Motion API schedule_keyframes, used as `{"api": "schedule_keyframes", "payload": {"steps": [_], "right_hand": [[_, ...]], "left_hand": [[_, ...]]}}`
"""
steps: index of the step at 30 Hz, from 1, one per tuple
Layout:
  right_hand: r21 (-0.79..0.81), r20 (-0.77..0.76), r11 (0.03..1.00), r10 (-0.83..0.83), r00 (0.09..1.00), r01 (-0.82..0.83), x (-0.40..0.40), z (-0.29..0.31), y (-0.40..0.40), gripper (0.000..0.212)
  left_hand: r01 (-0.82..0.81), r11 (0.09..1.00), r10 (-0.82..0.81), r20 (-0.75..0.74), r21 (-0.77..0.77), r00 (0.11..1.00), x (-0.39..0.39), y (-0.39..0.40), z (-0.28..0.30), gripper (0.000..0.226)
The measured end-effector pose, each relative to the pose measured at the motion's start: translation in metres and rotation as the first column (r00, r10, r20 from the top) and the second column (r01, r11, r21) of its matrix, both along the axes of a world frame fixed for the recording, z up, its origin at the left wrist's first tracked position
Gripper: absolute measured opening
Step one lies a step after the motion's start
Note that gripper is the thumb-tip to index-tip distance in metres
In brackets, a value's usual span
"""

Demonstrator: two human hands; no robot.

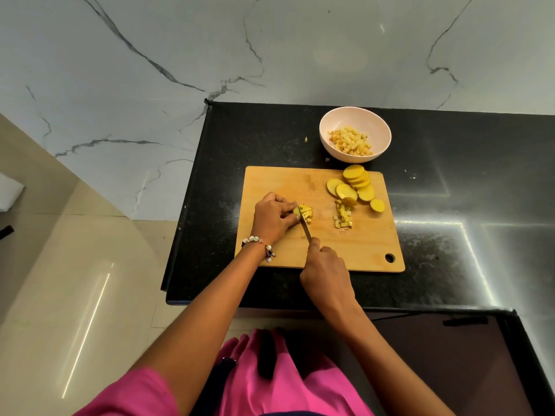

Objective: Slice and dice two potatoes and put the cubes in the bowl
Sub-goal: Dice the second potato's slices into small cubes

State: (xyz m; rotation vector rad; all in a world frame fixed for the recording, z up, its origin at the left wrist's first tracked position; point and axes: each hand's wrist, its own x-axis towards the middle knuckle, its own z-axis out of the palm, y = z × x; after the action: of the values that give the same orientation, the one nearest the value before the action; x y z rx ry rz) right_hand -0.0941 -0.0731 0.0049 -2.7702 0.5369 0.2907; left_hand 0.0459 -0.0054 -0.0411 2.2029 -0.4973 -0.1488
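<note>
A wooden cutting board (369,244) lies on the black counter. My left hand (274,216) pins a small stack of yellow potato slices (304,212) near the board's middle left. My right hand (326,273) grips a knife (306,229), whose blade rests against the stack beside my left fingertips. Several round potato slices (354,184) lie fanned out at the board's far right. A small pile of cut cubes (342,216) sits just below them. The pale pink bowl (330,124) stands behind the board and holds many potato cubes (351,141).
The black stone counter (450,205) ends at a left edge close to the board, with beige floor tiles (75,280) below. A marble wall (270,49) runs behind the bowl. A tiny potato scrap (306,139) lies left of the bowl.
</note>
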Motion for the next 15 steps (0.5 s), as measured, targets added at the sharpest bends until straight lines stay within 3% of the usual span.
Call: {"api": "schedule_keyframes", "payload": {"steps": [4,15], "right_hand": [[0.012,0.063,1.000,-0.028,0.998,0.028,0.011,0.004,-0.003,0.057],[-0.013,0.091,1.000,-0.006,0.996,0.007,0.024,-0.006,0.002,0.058]], "left_hand": [[-0.003,1.000,0.003,-0.016,0.004,1.000,0.001,0.001,-0.001,0.042],[-0.097,0.995,0.099,0.053,-0.030,0.994,-0.002,0.001,-0.007,0.025]]}}
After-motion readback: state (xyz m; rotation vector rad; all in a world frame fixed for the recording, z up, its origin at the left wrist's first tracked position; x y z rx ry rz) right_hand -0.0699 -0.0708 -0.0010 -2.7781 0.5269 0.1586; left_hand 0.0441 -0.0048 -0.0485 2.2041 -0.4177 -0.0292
